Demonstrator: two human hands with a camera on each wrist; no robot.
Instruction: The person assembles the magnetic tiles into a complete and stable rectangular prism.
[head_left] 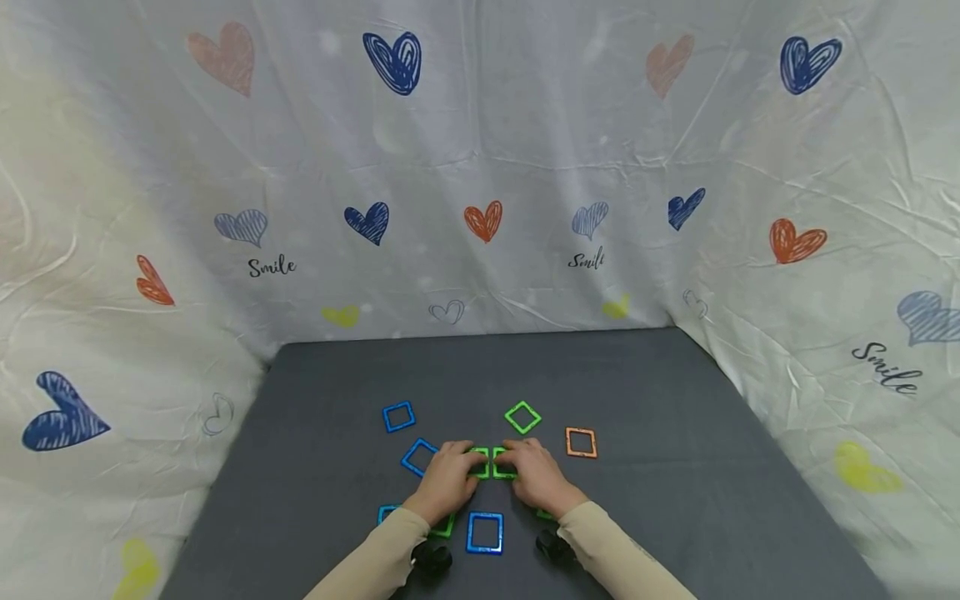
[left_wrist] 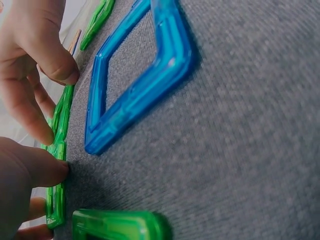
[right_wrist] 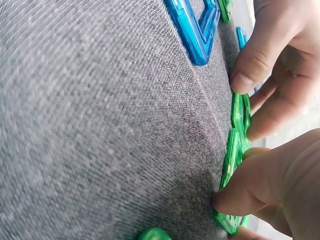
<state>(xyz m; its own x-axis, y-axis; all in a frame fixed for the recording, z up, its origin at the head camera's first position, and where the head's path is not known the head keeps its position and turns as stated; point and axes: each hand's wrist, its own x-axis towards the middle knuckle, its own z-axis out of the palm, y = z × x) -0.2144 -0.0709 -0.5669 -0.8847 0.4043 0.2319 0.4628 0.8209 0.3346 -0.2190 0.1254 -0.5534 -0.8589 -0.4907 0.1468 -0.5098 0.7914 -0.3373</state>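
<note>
Two green square magnetic tile frames lie side by side on the dark cloth, edges facing, with a thin gap in the head view. My left hand (head_left: 448, 479) pinches the left green tile (head_left: 487, 464) between thumb and fingers. The right green tile (head_left: 495, 464) is held likewise by my right hand (head_left: 536, 475). In the left wrist view the two tiles appear to meet, the thumb of my left hand (left_wrist: 30, 167) on the near edge. In the right wrist view my right hand (right_wrist: 265, 185) grips its tile beside the other. The hands cover the tiles' outer parts.
Around the hands lie a blue square (head_left: 484, 550) in front, a green square (head_left: 532, 409) and an orange square (head_left: 581, 455) behind right, and blue squares (head_left: 410, 451) to the left. More tiles are partly under the forearms. Black wrist devices (head_left: 432, 558) sit below the wrists.
</note>
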